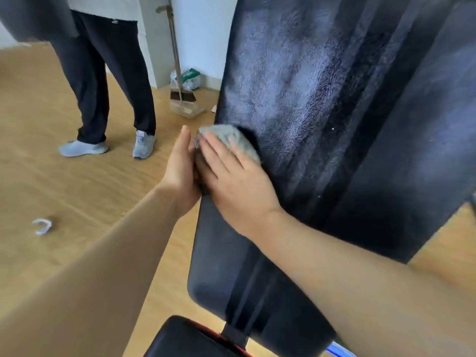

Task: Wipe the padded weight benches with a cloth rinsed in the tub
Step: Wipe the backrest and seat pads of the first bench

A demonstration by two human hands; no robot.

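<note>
A long black padded bench back [322, 112] runs from the top right down to the bottom centre, with pale wet streaks across its surface. My right hand [231, 176] lies flat on a grey cloth [229, 140], pressing it onto the pad's left edge. My left hand [180, 171] is held upright against the side of that same edge, fingers straight, touching the cloth's rim. A second black pad [190, 338] with a red trim shows at the bottom. No tub is in view.
Another person in dark trousers and grey shoes [103, 81] stands on the wooden floor at the left. A broom and dustpan [184, 99] lean by the white wall beside a plastic bag [189, 78]. A scrap of white paper [41, 225] lies on the floor.
</note>
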